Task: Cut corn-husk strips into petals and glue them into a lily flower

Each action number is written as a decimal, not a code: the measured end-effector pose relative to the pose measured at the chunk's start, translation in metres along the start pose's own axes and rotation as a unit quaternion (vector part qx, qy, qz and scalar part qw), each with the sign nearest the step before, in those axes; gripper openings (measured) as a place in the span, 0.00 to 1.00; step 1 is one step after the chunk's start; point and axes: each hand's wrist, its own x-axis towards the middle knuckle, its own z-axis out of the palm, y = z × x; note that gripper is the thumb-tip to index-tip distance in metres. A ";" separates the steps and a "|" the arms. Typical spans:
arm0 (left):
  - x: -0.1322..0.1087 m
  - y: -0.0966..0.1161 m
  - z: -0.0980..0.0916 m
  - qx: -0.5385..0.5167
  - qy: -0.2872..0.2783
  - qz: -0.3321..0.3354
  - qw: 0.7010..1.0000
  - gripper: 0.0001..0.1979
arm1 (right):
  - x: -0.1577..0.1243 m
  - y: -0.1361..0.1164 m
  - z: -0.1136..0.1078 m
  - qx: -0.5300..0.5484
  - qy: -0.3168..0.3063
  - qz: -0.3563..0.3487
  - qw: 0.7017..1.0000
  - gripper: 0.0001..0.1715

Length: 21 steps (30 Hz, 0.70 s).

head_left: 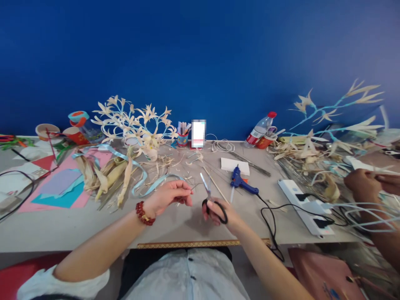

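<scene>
Black-handled scissors (208,188) are in my right hand (215,211), fingers through the loops, with the blades parted and pointing away from me. To their left, my left hand (178,193) is closed in a pinch on a thin wire (194,187), whose short dark end sticks out past the fingertips. The hands are apart, both just above the table. Beyond my left hand lies a curling light-blue ribbon (162,179). A thin pale stick (215,183) rests on the table by the scissor blades.
A blue glue gun (240,181) lies right of the scissors, near a white power strip (304,208) with cables. Corn husks (109,177) and husk flowers (137,125) occupy the left. Husk branches (337,104) and a co-worker's hands (364,183) are at right. A bottle (259,129) stands behind.
</scene>
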 end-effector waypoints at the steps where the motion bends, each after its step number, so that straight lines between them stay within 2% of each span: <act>1: 0.002 -0.001 0.000 0.000 -0.004 0.001 1.000 0.06 | -0.003 0.003 0.003 -0.032 -0.011 0.003 0.999 0.31; 6: 0.008 -0.001 0.003 0.025 -0.026 0.015 0.999 0.06 | -0.004 -0.011 0.014 -0.138 -0.033 -0.013 0.990 0.32; 10: 0.008 0.000 0.002 0.072 -0.026 0.029 0.997 0.06 | 0.001 -0.020 0.016 -0.187 -0.026 0.000 0.982 0.31; 16: 0.006 0.005 0.000 0.115 -0.023 0.020 0.993 0.06 | 0.008 -0.011 0.015 -0.231 -0.016 0.010 0.973 0.28; 21: 0.006 0.008 0.002 0.121 -0.036 0.003 0.992 0.07 | 0.009 -0.014 0.015 -0.224 -0.029 0.023 0.974 0.29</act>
